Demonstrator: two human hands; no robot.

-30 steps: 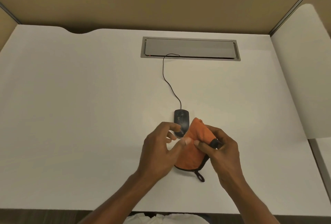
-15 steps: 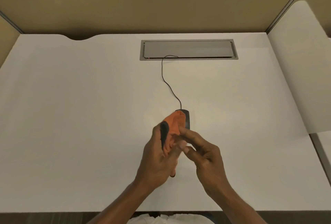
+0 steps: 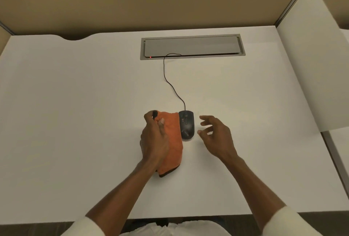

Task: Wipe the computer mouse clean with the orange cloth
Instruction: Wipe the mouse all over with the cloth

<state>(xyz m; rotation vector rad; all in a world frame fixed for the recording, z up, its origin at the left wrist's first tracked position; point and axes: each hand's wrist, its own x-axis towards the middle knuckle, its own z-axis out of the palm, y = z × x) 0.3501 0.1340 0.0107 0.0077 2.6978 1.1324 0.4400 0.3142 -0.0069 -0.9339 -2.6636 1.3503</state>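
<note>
A white desk (image 3: 75,113) fills the view, its far edge cut by a curved notch at the left. Set into the far middle is a grey cable hatch (image 3: 192,47). A black wired mouse (image 3: 186,124) sits near the centre, its cord (image 3: 171,84) snaking back to the hatch. Just left of it an orange cloth (image 3: 172,141) appears to rest on the desk.
</note>
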